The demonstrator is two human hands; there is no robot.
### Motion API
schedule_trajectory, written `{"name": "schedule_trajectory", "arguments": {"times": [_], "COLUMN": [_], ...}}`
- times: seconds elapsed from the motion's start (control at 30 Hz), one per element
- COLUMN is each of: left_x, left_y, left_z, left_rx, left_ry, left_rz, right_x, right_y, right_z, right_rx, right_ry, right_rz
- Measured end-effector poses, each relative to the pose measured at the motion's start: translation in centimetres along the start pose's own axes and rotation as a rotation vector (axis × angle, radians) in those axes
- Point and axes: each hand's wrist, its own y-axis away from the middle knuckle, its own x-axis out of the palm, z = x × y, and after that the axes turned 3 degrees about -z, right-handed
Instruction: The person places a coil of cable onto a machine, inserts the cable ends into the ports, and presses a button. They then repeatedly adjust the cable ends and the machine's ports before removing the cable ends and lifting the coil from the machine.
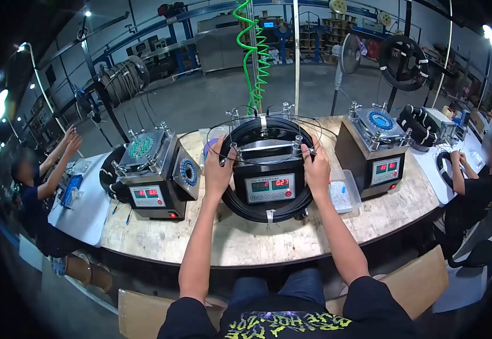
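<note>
Black cable coil (268, 210) sits looped round the middle machine (269, 179) at bench centre, w/ thin strands arcing over its top. Your left hand (217, 169) is closed on the coil's left side by the left post; your right hand (316, 166) grips the right side, fingers pinching near the right post. A clear plastic box (345, 195) sits just right of the machine. Similar machines stand to the left (152, 175) & right (377, 150) on the wooden bench (246, 240). Co-workers sit at both ends.
</note>
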Motion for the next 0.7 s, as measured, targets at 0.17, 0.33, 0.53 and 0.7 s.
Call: {"name": "schedule_trajectory", "arguments": {"times": [0.17,0.33,0.53,0.7], "left_x": [0.4,0.5,0.3,0.4], "left_y": [0.4,0.5,0.7,0.6], "left_z": [-0.2,0.0,-0.4,-0.1], "left_rx": [0.05,0.052,0.066,0.072], "left_ry": [-0.025,-0.037,-0.048,-0.008], "left_rz": [-0.063,-0.052,-0.057,-0.052], "right_x": [0.2,-0.1,-0.1,-1.6], "right_y": [0.6,0.8,0.4,-1.7], "right_z": [-0.4,-0.8,-1.0,0.9], "right_rx": [-0.064,-0.137,-0.192,-0.09], "right_ry": [-0.031,-0.085,-0.116,-0.08], "right_rz": [-0.065,-0.046,-0.068,0.127]}}
